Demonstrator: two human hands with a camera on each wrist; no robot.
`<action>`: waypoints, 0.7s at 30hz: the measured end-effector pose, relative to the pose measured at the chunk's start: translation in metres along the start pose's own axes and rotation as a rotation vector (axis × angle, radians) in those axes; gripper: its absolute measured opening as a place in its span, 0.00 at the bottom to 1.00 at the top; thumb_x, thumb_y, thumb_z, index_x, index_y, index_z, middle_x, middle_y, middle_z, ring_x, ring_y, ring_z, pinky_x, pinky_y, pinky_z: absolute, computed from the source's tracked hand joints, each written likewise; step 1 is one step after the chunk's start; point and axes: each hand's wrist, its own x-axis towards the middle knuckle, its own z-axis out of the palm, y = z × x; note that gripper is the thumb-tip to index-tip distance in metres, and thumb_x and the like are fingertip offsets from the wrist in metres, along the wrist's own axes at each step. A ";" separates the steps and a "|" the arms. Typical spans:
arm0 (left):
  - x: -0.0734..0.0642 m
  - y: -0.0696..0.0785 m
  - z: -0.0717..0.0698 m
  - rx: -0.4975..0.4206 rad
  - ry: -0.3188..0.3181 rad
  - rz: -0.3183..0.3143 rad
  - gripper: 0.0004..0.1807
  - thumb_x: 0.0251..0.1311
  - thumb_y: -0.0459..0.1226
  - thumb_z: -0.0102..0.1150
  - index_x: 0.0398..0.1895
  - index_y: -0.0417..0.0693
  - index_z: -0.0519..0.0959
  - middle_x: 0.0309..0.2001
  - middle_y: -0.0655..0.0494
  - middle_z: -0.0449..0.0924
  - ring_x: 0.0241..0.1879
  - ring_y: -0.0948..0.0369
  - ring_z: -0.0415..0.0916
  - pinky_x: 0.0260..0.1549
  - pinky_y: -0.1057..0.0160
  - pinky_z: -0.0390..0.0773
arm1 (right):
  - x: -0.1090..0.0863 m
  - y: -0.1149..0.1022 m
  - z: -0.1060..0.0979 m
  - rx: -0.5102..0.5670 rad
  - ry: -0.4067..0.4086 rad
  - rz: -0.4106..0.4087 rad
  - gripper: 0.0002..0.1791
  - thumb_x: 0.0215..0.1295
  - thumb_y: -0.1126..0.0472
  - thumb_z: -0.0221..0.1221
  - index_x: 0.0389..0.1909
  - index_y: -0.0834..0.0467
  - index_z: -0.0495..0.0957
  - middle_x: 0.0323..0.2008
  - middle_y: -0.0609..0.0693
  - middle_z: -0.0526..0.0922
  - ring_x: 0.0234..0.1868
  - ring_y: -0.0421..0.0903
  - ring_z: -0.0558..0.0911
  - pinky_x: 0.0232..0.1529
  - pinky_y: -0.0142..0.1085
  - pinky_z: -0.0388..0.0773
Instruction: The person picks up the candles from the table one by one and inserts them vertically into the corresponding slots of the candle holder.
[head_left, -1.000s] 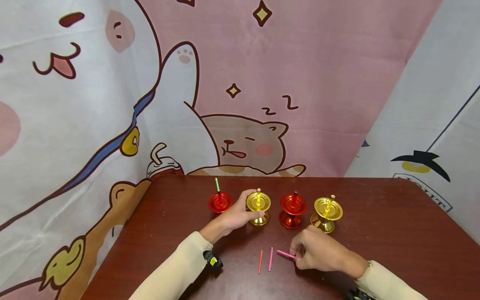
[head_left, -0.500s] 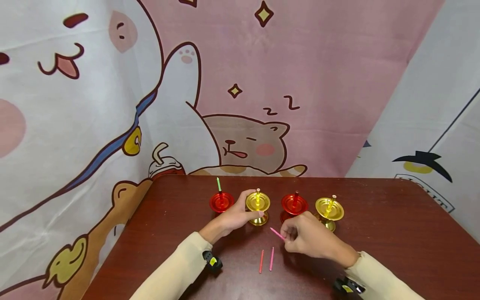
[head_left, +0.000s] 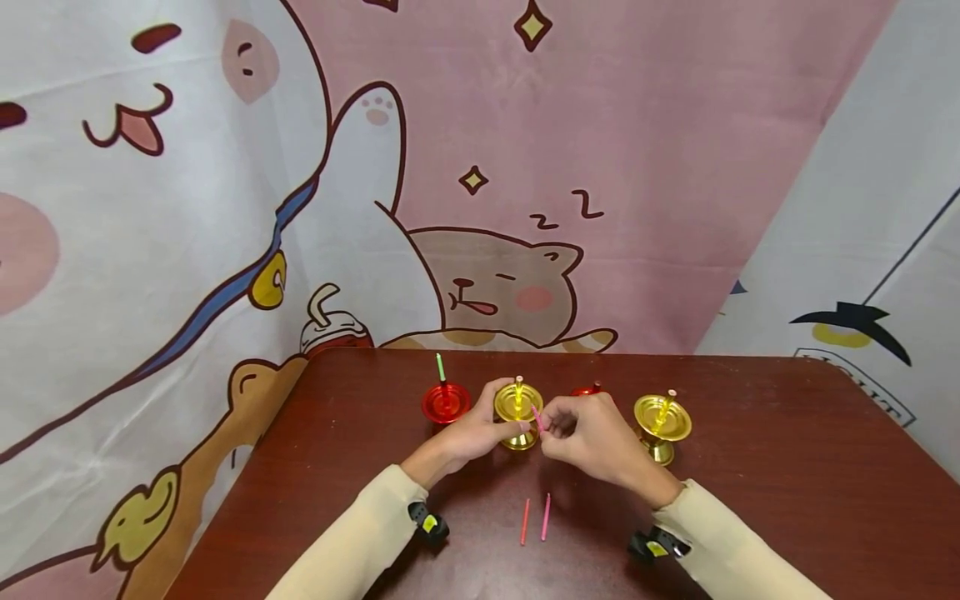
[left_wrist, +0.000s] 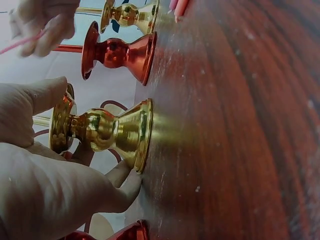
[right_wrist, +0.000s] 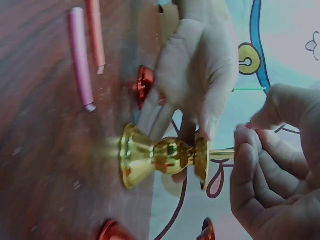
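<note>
My left hand [head_left: 465, 431] curls round a gold candle holder [head_left: 506, 406] that stands on the table, thumb at the front of its dish. In the left wrist view, fingers wrap behind the gold holder's [left_wrist: 134, 131] stem and base. My right hand [head_left: 600, 442] pinches a thin pink candle [head_left: 537, 418] between thumb and fingertips, close to the front right of that dish. The candle [left_wrist: 22, 44] shows as a tilted pink stick in the left wrist view. In the right wrist view, fingertips hide most of it, near the holder's upright tube [right_wrist: 221, 154].
To the left stands a red holder [head_left: 435, 406] bearing a green candle [head_left: 441, 367]. Another red holder [head_left: 582, 391] is mostly behind the right hand; a second gold holder [head_left: 673, 425] stands at the right. A red candle [head_left: 525, 523] and a pink one [head_left: 546, 518] lie nearer.
The right hand has lifted the pink candle from the table and carried it forward and left to the gold holder, tilting it more upright. The left hand stays on that holder.
</note>
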 end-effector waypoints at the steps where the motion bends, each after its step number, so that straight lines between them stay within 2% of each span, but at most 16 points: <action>1: 0.000 0.000 0.000 -0.005 -0.004 0.000 0.42 0.75 0.31 0.66 0.83 0.41 0.52 0.73 0.37 0.65 0.74 0.42 0.67 0.78 0.40 0.60 | 0.003 0.000 0.001 0.009 0.020 -0.002 0.10 0.52 0.71 0.70 0.28 0.51 0.85 0.25 0.34 0.82 0.26 0.34 0.82 0.29 0.33 0.83; 8: 0.000 0.000 -0.001 -0.012 -0.018 -0.011 0.43 0.76 0.33 0.66 0.84 0.41 0.51 0.76 0.38 0.62 0.77 0.43 0.63 0.79 0.40 0.57 | 0.024 0.000 0.005 0.027 0.123 0.011 0.10 0.57 0.72 0.71 0.30 0.52 0.87 0.27 0.37 0.86 0.28 0.36 0.85 0.31 0.32 0.84; 15: 0.001 -0.001 -0.002 -0.017 -0.030 -0.009 0.43 0.76 0.33 0.65 0.84 0.43 0.51 0.75 0.40 0.64 0.74 0.45 0.67 0.78 0.42 0.59 | 0.044 0.000 0.008 0.023 0.211 0.046 0.07 0.61 0.72 0.73 0.32 0.57 0.89 0.28 0.42 0.89 0.29 0.39 0.86 0.33 0.32 0.84; 21: 0.001 -0.001 -0.001 -0.016 -0.025 0.001 0.43 0.75 0.31 0.65 0.83 0.42 0.51 0.74 0.39 0.64 0.73 0.45 0.67 0.78 0.42 0.59 | 0.053 0.003 0.011 0.000 0.274 0.037 0.04 0.63 0.71 0.73 0.33 0.58 0.91 0.30 0.45 0.91 0.30 0.41 0.87 0.34 0.33 0.84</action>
